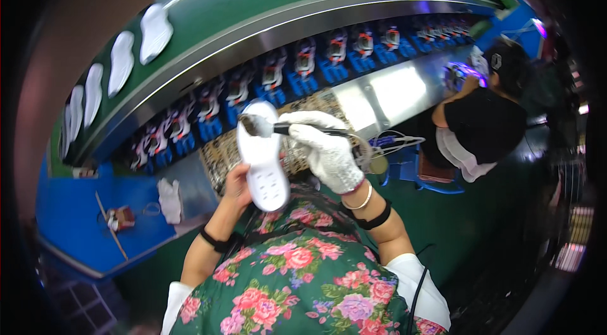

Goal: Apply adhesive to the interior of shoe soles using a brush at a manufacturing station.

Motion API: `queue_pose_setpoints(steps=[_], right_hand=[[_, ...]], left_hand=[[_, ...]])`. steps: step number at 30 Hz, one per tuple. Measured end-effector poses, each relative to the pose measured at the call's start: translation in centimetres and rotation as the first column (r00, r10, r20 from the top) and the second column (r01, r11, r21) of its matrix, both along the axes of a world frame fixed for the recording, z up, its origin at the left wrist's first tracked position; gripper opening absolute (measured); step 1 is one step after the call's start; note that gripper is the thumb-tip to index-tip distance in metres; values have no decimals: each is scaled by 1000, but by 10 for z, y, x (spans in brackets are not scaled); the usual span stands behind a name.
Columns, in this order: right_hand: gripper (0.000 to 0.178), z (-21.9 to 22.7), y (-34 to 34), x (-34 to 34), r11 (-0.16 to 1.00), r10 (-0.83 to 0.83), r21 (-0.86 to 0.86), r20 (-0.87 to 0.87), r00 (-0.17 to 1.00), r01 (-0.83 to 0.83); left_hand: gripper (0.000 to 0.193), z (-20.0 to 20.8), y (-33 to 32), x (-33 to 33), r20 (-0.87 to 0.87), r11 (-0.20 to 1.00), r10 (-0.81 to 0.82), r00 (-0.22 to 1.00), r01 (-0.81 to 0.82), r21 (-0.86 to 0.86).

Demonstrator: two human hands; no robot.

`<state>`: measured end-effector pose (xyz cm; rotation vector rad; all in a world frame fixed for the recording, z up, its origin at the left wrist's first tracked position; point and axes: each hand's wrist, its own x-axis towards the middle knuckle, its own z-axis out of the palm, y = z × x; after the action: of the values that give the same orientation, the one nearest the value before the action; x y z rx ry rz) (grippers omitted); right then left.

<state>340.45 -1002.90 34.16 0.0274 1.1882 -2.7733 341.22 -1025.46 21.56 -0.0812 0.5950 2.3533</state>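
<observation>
Bare, my left hand grips the edge of a white shoe sole in front of my body, its thumb on the near side. Several small dark marks or holes show at the sole's near end. A white knit glove covers my right hand, which is closed round the dark handle of a brush. The brush's wide grey head lies over the far part of the sole and seems to touch its surface, though blur hides the exact contact.
A green conveyor belt carries several white soles. Below its metal edge stands a row of blue holders. A speckled work surface lies beneath. On the blue table rests a white glove. At right sits a co-worker.
</observation>
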Motion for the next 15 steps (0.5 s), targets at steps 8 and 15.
queue_pose_setpoints(steps=[8, 15], right_hand=[[21, 7, -19, 3, 694, -66, 668, -312, 948, 268], [28, 8, -35, -18, 304, 102, 605, -789, 606, 736]], left_hand=[[118, 52, 34, -12, 140, 960, 42, 989, -79, 269], [97, 65, 52, -5, -102, 966, 221, 970, -232, -117]])
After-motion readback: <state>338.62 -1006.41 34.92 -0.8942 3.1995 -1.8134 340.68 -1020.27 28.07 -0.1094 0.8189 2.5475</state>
